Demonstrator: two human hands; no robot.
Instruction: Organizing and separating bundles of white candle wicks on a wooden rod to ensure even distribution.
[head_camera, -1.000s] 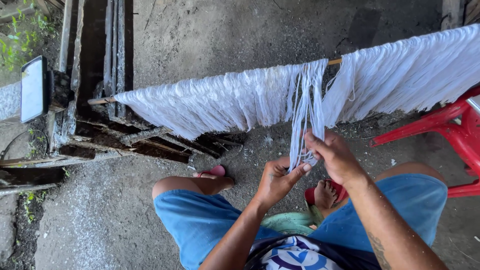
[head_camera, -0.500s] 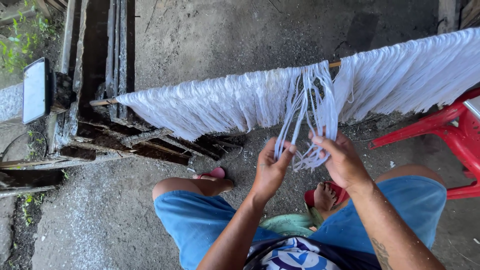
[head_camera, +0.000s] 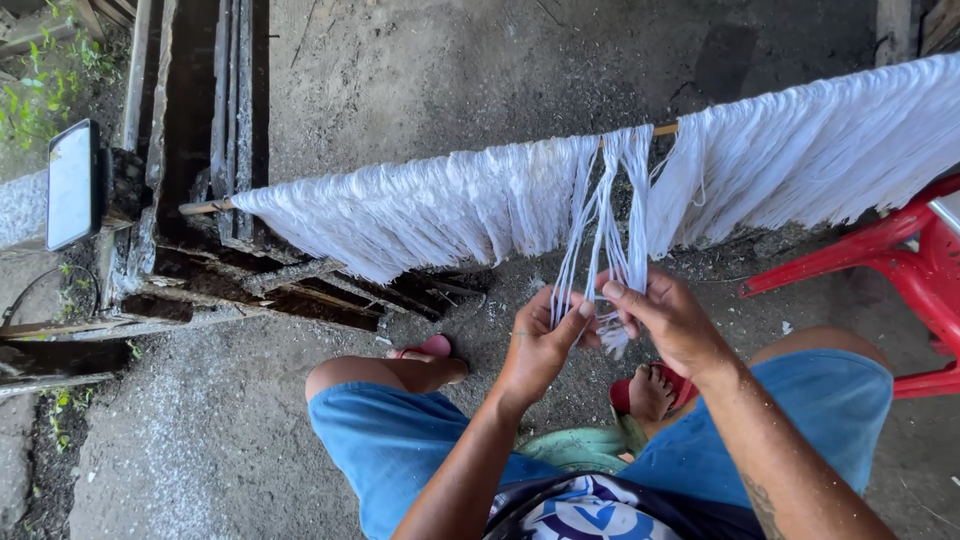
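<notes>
At centre frame one thin hank of white strands (head_camera: 608, 215) hangs off the single horizontal pole (head_camera: 205, 204), drawn apart from two broad masses, its lower ends pinched between left hand (head_camera: 540, 345) and right hand (head_camera: 670, 322), seemingly so the threads separate.

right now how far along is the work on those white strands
Hard to judge. Two thick curtains of white strands hang from the pole, left and right of a gap. In hand: the left hand and right hand pinch one thin bunch in that gap. Which side is finished, the picture doesn't show.
</notes>
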